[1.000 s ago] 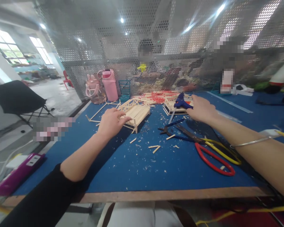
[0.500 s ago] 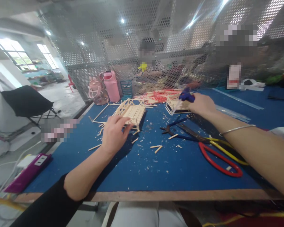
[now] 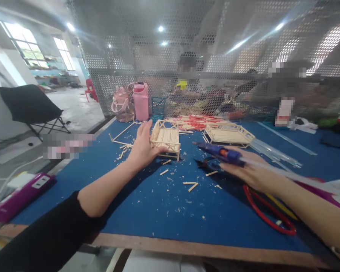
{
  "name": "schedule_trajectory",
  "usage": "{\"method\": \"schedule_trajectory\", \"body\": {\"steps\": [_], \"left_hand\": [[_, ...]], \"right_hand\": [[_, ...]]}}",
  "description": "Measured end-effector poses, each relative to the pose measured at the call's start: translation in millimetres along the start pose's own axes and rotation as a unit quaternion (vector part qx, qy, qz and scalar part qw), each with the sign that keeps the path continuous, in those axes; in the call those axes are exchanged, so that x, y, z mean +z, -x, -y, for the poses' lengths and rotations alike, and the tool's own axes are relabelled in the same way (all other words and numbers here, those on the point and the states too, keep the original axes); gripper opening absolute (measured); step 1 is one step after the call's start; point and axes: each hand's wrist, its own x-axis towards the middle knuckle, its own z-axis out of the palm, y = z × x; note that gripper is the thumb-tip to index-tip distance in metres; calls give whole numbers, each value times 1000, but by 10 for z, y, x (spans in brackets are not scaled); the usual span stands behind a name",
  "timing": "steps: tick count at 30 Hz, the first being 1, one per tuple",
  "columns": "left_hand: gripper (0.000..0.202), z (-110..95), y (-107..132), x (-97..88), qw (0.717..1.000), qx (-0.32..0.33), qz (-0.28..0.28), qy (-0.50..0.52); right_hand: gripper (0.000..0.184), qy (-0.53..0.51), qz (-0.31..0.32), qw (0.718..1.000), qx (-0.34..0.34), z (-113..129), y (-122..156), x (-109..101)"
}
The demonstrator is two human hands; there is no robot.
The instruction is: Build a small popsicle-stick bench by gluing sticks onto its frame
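Observation:
My left hand [image 3: 144, 149] is at the left side of a small bed-shaped frame of wooden sticks [image 3: 167, 139]. Its thumb lies along the front edge and the fingers reach up the side, gripping the frame where it stands on the blue tabletop. In my right hand [image 3: 246, 170] is a blue glue gun [image 3: 225, 154], its nozzle pointing left toward the frame. Behind the gun is a second, similar stick frame [image 3: 229, 134]. Pliers [image 3: 204, 164], partly hidden, lie under the gun, and red-handled scissors [image 3: 268, 215] are below my right forearm.
Red and plain sticks [image 3: 198, 121] are heaped at the back. A pink bottle [image 3: 141, 102] and a clear jug [image 3: 122, 107] stand back left. Clear glue sticks [image 3: 277, 153] lie right. Cut stick pieces [image 3: 191, 185] litter the middle. A purple power strip [image 3: 22, 196] sits at the left edge.
My right hand has drawn the glue gun away from the second frame, nearer to me. My left hand has shifted to the first frame's left side, and that frame has turned slightly.

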Motion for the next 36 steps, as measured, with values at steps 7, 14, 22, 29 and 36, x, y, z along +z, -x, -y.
{"method": "schedule_trajectory", "body": {"steps": [7, 14, 22, 29, 36], "left_hand": [[40, 9, 45, -70, 972, -157, 126, 119], [76, -128, 25, -88, 965, -180, 43, 188], [70, -144, 40, -90, 960, -180, 34, 214], [67, -145, 36, -88, 959, -179, 31, 217], [69, -119, 44, -74, 958, -178, 30, 224]], "right_hand": [[32, -2, 44, 995, -88, 140, 138, 143], [32, 41, -25, 994, -94, 190, 199, 132], [31, 60, -47, 993, -92, 230, 146, 99], [30, 66, -70, 990, -105, 201, 98, 136], [32, 68, -77, 989, -111, 202, 77, 165]]}}
